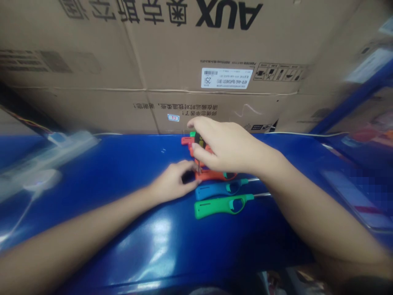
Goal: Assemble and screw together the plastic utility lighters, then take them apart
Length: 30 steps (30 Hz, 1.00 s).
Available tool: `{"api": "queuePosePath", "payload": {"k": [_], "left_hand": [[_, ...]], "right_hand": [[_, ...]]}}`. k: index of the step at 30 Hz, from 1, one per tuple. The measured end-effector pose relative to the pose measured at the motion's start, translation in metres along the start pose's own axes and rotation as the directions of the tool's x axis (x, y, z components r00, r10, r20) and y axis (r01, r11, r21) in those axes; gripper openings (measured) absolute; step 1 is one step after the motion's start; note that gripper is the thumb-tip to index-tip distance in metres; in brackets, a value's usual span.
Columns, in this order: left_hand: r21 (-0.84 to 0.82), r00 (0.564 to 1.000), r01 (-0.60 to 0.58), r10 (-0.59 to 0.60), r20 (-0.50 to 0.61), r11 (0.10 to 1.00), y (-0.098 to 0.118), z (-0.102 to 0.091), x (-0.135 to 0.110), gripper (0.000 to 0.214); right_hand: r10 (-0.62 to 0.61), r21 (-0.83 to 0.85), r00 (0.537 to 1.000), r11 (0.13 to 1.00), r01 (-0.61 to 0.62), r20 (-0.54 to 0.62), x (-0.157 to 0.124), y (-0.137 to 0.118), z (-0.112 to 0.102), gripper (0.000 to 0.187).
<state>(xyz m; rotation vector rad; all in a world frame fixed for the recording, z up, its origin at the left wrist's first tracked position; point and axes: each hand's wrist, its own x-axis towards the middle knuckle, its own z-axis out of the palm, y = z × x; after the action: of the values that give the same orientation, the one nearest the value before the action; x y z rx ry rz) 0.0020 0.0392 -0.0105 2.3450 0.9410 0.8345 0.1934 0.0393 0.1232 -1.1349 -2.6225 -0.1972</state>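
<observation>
Our right hand [227, 141] is closed around a black-handled tool [200, 140], its thin metal shaft pointing down at the end of the orange lighter [212, 175]. With our left hand [173, 180], we hold that same end between thumb and fingers, narrowly parted. The orange lighter lies on the blue bench [129, 250]; just beside it, nearer us, are the blue lighter [211, 190] and then the green lighter [211, 206]. Beyond, partly hidden by our right hand, shows a red piece [186, 141]. Behind everything stands a cardboard box [110, 69] with upside-down print.
</observation>
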Motion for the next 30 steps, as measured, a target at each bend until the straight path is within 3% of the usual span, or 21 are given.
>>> {"api": "queuePosePath", "payload": {"k": [30], "left_hand": [[-0.025,1.0,-0.022,0.022,-0.005,0.999,0.001,-0.0006,0.0008,0.012]], "right_hand": [[-0.047,0.102,0.999,0.994,0.047,-0.005,0.0003,0.0066,-0.0002,0.023]]}}
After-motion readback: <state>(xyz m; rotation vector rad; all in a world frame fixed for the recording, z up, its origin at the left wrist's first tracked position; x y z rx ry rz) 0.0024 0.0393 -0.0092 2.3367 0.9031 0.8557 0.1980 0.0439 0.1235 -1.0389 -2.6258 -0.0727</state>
